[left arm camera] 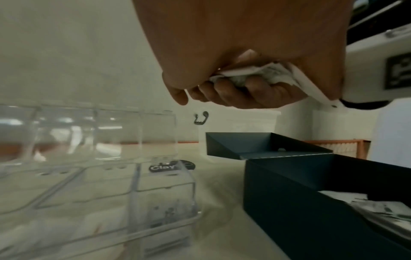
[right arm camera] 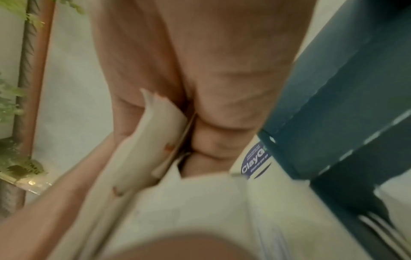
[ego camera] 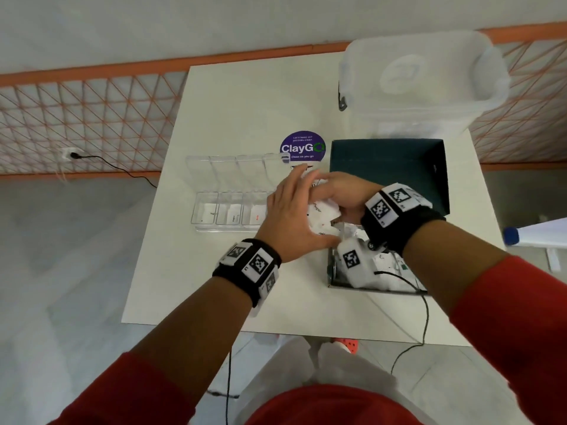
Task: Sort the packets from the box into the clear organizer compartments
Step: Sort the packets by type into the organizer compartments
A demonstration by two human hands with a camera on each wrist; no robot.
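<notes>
A bundle of white packets is held above the table between the clear organizer and the dark box. My right hand grips the bundle, its curled fingers wrapped under the packets. My left hand lies against the bundle's left side with fairly straight fingers, thumb below it. In the right wrist view the packets sit against my right palm. The organizer's lids stand open, and three of its compartments hold a packet each. More packets lie in the box.
A big translucent lidded bin stands behind the box's raised lid. A purple ClayGo sticker is on the white table. A blue-capped bottle shows at the right edge. A black cable hangs over the table's front.
</notes>
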